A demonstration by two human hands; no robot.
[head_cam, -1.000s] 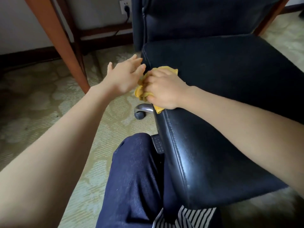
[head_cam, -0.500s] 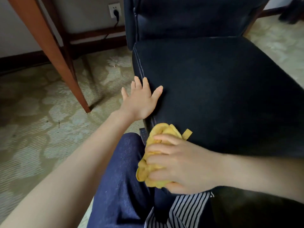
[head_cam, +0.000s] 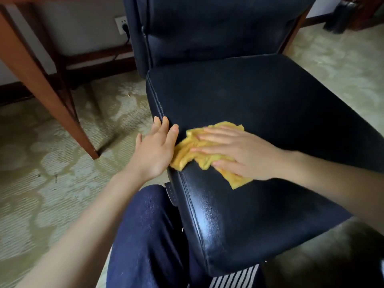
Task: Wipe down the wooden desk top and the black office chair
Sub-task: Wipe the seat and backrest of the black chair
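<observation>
The yellow cloth (head_cam: 187, 150), seen bunched in the right hand (head_cam: 239, 154) half a second earlier, is now pressed flat under straight, slightly spread fingers on the near left seat corner of the black leather office chair (head_cam: 259, 100). The left hand (head_cam: 154, 152), fingers straight, is laid against the seat edge. A slanted wooden desk leg (head_cam: 52, 96) is noted to the left. The seat front is turned toward the wearer.

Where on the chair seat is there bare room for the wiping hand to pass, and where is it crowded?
Free: the bare stretch of seat between the yellow cloth and the backrest; the glossy front edge below the cloth too. Crowded: the front-left corner, where the left hand rests beside the cloth under the right hand.
</observation>
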